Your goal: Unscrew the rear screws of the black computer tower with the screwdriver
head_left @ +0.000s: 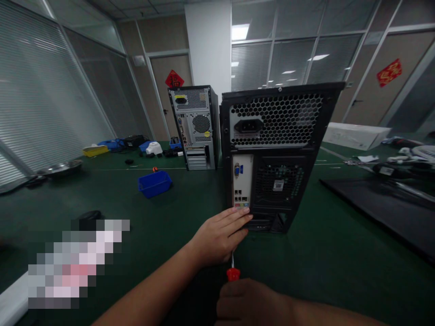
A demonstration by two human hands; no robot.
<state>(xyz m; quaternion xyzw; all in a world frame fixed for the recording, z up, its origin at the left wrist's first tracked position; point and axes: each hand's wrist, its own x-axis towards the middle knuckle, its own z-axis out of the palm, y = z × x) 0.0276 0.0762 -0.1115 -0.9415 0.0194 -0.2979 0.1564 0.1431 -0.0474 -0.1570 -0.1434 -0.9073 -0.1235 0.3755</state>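
A black computer tower (277,156) stands upright with its rear panel facing me, showing a honeycomb grille, a power socket and a pale port plate (242,181). Against the lower left of that panel lies my left hand (222,231), fingers stretched out and touching the plate's bottom end. My right hand (249,301) is wrapped round a screwdriver with a red handle (233,274). Its metal shaft points up toward the tower's lower edge. My left hand covers the screwdriver's tip, so whether it touches a screw cannot be seen.
On the green table (190,208), a second tower (195,129) stands farther back. A blue bin (154,183) sits left of centre. At right are a flat black panel (380,213) and a white box (356,135). A metal bowl (61,168) is far left; a pixelated patch hides something nearer.
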